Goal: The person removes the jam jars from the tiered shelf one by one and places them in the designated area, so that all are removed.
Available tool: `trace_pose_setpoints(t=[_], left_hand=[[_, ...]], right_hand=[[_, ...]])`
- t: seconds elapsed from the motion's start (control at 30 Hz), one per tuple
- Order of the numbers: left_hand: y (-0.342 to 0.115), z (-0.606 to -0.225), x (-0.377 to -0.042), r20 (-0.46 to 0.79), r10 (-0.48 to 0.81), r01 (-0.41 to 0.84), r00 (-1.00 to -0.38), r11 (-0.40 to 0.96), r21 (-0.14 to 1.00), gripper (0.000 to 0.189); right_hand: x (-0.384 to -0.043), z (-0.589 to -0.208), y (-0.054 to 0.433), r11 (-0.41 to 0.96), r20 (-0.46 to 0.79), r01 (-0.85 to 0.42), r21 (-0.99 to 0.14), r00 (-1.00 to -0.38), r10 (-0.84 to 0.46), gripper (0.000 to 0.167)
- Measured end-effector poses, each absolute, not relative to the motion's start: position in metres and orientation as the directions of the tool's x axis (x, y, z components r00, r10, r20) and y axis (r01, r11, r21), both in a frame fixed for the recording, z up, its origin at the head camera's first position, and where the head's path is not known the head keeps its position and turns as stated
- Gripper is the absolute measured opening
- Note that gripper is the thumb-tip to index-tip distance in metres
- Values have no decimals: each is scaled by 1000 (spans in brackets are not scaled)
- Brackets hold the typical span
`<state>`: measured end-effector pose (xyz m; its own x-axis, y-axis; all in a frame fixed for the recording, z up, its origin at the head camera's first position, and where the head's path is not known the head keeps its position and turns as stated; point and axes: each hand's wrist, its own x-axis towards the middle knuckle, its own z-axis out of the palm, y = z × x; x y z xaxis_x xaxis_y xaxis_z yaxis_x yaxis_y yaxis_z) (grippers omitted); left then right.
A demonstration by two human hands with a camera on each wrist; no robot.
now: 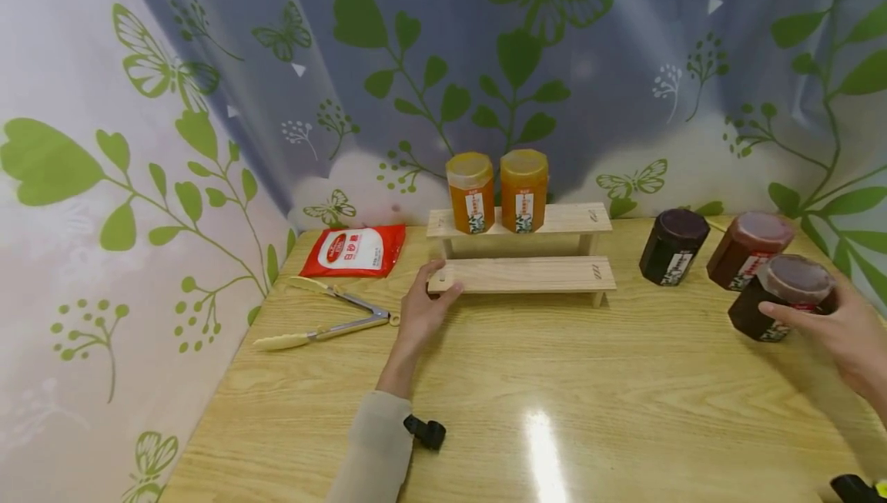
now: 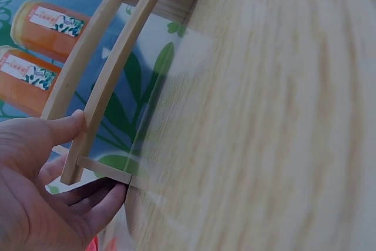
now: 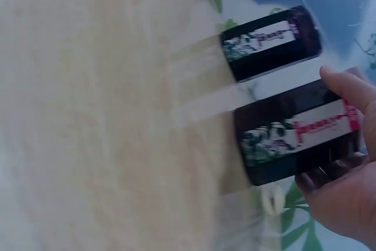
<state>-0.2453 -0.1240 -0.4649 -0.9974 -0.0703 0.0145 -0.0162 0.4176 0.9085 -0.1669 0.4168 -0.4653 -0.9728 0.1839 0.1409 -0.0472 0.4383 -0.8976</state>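
My left hand grips the left end of the lower shelf of a two-tier wooden rack. In the left wrist view, its thumb lies against the edge of the shelf, with other fingers beneath at the rack's leg. At the far right, my right hand holds a dark hexagonal jam jar, thumb on one side and fingers round the other. The right wrist view shows that jar's label. Just behind it stand a dark red jar and another dark jar.
Two orange jars stand side by side on the rack's upper tier. Left of the rack lie a red and white packet and spread tongs with pale tips. A patterned curtain hangs behind the wooden table.
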Motion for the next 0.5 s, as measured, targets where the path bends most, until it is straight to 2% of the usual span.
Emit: trace_pose_setpoints(t=[0.23,0.5], left_hand=[[-124,-465,-245,21,-67,-10,-998,422,907,60],[-124,-466,-245,17,-71,-15,-997,426,905,60]], right_hand=[[-175,-470,438,461,172,-47,-886,-957,234,80],[-216,-505,495,456,320,-219,-863,-934,156,80]])
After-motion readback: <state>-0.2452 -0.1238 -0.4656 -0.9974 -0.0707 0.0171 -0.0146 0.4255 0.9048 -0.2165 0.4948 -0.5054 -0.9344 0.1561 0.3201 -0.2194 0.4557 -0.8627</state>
